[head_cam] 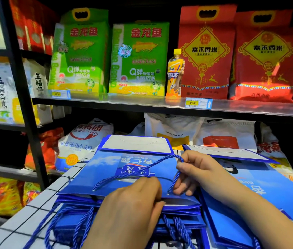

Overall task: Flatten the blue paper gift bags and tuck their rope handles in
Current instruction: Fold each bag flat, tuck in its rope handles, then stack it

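Observation:
A flattened blue paper gift bag (117, 169) lies on top of a stack of similar bags, its mouth toward me. Its blue rope handle (142, 168) loops across the printed face. My right hand (197, 171) pinches that rope near its right end, above the bag's mouth. My left hand (131, 205) grips the bag's near edge at the mouth, fingers curled into the opening. A second blue bag (260, 191) lies flat to the right, under my right forearm. Rope handles of the lower bags (66, 223) hang loose over the front.
The bags rest on a white cloth with black grid lines (34, 209). Behind stands a metal shelf (142, 103) with green and red rice bags and an orange drink bottle (175, 74). Flour sacks (83, 141) sit on the lower shelf. A black rack post (22, 90) rises at left.

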A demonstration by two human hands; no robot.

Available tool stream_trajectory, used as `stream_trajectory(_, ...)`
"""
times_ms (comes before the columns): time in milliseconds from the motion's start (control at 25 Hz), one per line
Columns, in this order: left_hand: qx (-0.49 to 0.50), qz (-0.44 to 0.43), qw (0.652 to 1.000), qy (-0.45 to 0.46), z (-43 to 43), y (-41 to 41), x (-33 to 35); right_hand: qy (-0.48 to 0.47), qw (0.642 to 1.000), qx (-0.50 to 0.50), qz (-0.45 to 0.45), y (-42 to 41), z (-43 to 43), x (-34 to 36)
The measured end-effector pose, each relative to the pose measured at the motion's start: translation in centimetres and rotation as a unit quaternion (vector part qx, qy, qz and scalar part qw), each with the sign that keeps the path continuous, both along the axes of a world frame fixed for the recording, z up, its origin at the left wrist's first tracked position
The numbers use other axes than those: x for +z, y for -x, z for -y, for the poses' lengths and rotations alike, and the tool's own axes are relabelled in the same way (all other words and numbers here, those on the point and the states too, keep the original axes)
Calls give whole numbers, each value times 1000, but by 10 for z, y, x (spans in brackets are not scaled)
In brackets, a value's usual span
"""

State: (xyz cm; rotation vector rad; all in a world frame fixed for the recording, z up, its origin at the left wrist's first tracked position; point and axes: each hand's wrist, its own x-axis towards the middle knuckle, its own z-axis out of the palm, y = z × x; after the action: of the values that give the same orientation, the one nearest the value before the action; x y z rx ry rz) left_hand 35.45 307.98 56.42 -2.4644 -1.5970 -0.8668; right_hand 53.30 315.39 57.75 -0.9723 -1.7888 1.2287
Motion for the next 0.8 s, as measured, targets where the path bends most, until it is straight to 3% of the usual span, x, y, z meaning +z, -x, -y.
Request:
stream_trajectory(80,34,-20,999,-2,3,-4,11,9,1000,-1,-14,0,0,-1)
stream_trajectory(160,43,-128,991,3,1,-8,12,-1,999,-3,-37,0,1,-1)
stream_trajectory(240,27,-232,972,14,-3,-12,24,-47,996,-37,-70,0,2,1)
stream_trajectory(320,-22,-248,968,20,-10,-9,30,-119,981,-103,-114,-3,-1,0)
stream_trajectory(480,-68,-100,991,64,-28,2,43,-297,937,-164,-78,-7,0,-4)
stream_trajectory(640,-27,91,995,-22,-41,-8,42,-393,898,-190,-54,-10,0,-8)
stream_trajectory(720,-9,207,977,-53,-47,-13,47,-412,891,-184,-49,-10,-1,-9)
stream_trajectory(800,-23,365,928,-69,-52,-14,58,-384,915,-124,9,-8,-1,-10)
